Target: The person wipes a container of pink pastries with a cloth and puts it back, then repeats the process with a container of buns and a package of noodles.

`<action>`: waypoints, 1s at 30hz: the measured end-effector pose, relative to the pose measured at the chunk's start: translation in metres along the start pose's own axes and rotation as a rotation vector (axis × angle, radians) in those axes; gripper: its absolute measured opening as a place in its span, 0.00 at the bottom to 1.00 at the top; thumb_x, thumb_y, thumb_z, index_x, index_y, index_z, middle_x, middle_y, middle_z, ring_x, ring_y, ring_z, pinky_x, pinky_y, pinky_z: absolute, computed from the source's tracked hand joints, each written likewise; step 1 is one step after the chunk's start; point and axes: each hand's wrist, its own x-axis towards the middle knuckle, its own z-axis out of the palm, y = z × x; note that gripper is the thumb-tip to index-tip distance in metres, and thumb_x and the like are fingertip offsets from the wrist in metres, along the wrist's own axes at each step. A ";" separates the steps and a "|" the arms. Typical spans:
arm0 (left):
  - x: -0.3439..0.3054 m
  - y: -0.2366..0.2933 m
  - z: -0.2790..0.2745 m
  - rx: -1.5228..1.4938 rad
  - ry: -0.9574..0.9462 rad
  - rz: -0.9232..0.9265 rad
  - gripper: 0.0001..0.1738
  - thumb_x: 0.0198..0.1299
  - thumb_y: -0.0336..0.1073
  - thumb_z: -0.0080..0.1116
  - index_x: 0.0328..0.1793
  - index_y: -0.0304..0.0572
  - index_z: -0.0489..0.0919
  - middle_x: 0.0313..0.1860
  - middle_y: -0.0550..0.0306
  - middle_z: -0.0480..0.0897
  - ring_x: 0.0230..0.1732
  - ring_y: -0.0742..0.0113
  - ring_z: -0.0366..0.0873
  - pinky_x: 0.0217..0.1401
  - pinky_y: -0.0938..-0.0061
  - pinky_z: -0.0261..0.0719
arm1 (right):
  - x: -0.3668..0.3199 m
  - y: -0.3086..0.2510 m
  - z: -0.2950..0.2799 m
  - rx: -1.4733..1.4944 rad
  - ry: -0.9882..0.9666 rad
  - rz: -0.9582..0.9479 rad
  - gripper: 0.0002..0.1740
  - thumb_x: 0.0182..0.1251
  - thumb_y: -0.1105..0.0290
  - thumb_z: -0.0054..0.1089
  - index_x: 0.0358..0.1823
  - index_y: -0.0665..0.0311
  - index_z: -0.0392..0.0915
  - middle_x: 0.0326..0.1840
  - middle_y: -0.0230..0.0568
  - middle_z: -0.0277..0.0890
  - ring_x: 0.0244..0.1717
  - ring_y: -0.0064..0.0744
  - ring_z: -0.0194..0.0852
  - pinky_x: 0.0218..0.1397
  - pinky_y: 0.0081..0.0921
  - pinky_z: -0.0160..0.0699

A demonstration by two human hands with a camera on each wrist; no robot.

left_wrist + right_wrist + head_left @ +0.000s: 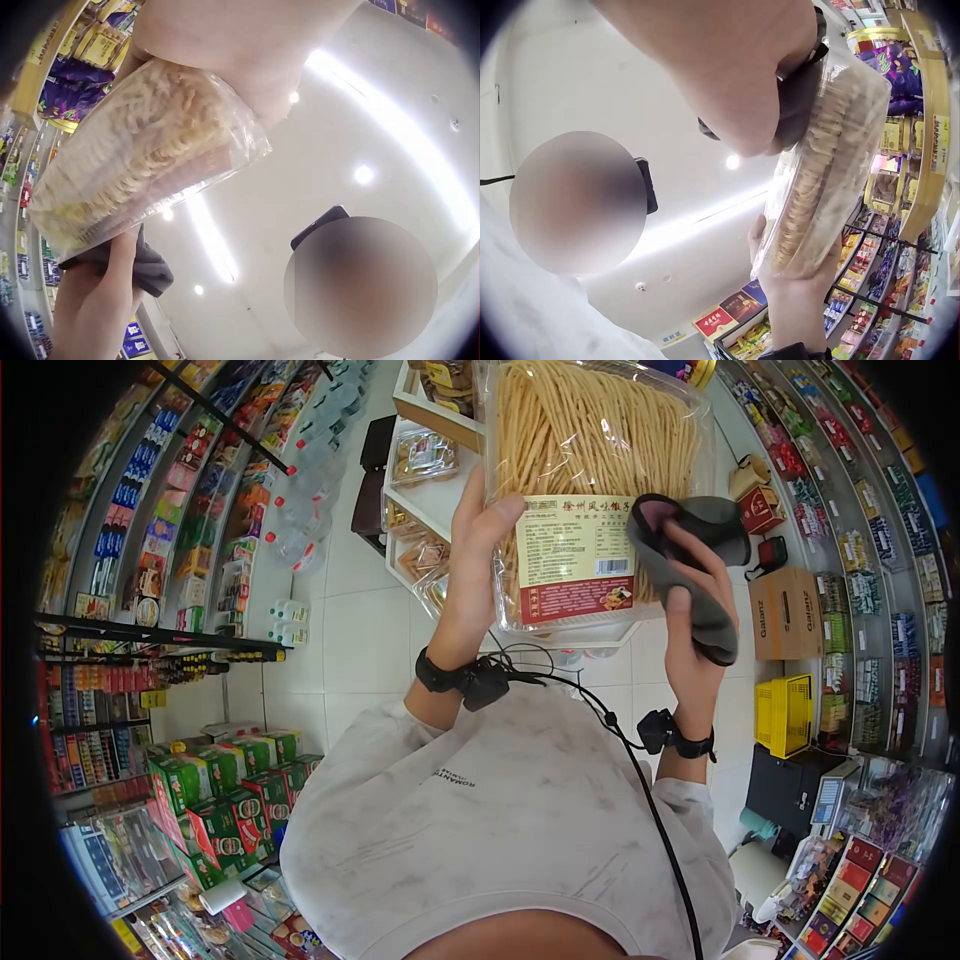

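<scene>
Snack pack (600,440) held up, likely for wiping

It sits upright in front of the person. The left hand (480,550) grips its left edge, thumb on the front, fingers mostly hidden; the right hand (688,645), fingers bent, holds a dark cloth (650,555) at the right edge. Best stroke lightly, so the thin plastic doesn't buckle.
</scene>
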 end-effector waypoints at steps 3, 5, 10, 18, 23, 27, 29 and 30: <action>-0.002 -0.006 -0.003 -0.029 0.048 -0.072 0.35 0.64 0.43 0.51 0.74 0.32 0.61 0.63 0.47 0.75 0.62 0.64 0.74 0.67 0.72 0.67 | 0.003 -0.004 -0.001 -0.078 0.088 -0.023 0.12 0.64 0.79 0.59 0.49 0.71 0.80 0.62 0.50 0.75 0.64 0.45 0.72 0.70 0.37 0.64; -0.004 -0.008 -0.001 -0.044 0.048 -0.092 0.35 0.64 0.43 0.50 0.75 0.32 0.61 0.63 0.47 0.75 0.61 0.64 0.74 0.67 0.72 0.67 | 0.004 -0.001 0.000 -0.335 0.203 -0.075 0.12 0.65 0.77 0.60 0.49 0.70 0.80 0.63 0.50 0.74 0.65 0.47 0.71 0.71 0.39 0.63; -0.006 -0.014 -0.002 0.021 0.007 -0.082 0.38 0.64 0.44 0.51 0.76 0.31 0.59 0.65 0.46 0.74 0.63 0.62 0.73 0.68 0.70 0.67 | -0.002 0.014 0.009 -0.432 0.180 -0.042 0.24 0.65 0.78 0.57 0.64 0.65 0.73 0.70 0.52 0.66 0.76 0.55 0.55 0.74 0.41 0.59; -0.009 -0.030 0.007 0.110 -0.218 -0.112 0.42 0.61 0.37 0.60 0.77 0.28 0.55 0.69 0.43 0.68 0.69 0.60 0.68 0.72 0.69 0.62 | -0.003 0.020 0.008 -0.194 0.046 0.040 0.25 0.68 0.77 0.56 0.67 0.65 0.71 0.74 0.49 0.63 0.78 0.51 0.53 0.77 0.39 0.53; -0.015 -0.039 0.017 0.083 -0.381 -0.185 0.43 0.61 0.34 0.62 0.78 0.28 0.53 0.71 0.43 0.66 0.71 0.59 0.65 0.75 0.69 0.58 | 0.018 0.026 -0.009 -0.260 0.155 0.025 0.26 0.70 0.72 0.57 0.69 0.65 0.69 0.76 0.50 0.61 0.80 0.50 0.50 0.78 0.38 0.51; -0.016 -0.048 0.019 0.084 -0.430 -0.191 0.41 0.62 0.33 0.61 0.78 0.29 0.54 0.71 0.47 0.67 0.70 0.62 0.66 0.73 0.70 0.60 | 0.013 0.016 -0.008 -0.355 -0.030 -0.148 0.30 0.66 0.70 0.61 0.70 0.64 0.68 0.77 0.49 0.59 0.81 0.49 0.47 0.78 0.43 0.51; -0.015 -0.044 0.018 0.101 -0.315 -0.220 0.38 0.64 0.35 0.59 0.76 0.29 0.57 0.69 0.48 0.69 0.68 0.63 0.68 0.71 0.70 0.62 | 0.009 0.011 -0.003 -0.281 -0.180 -0.173 0.31 0.62 0.70 0.63 0.69 0.61 0.70 0.76 0.45 0.60 0.80 0.51 0.49 0.78 0.48 0.50; -0.014 -0.042 0.017 0.110 -0.260 -0.234 0.36 0.65 0.36 0.58 0.76 0.29 0.58 0.68 0.48 0.70 0.67 0.64 0.69 0.71 0.70 0.63 | 0.005 0.009 -0.002 -0.280 -0.252 -0.176 0.31 0.62 0.71 0.64 0.68 0.60 0.71 0.76 0.44 0.61 0.79 0.52 0.49 0.78 0.49 0.50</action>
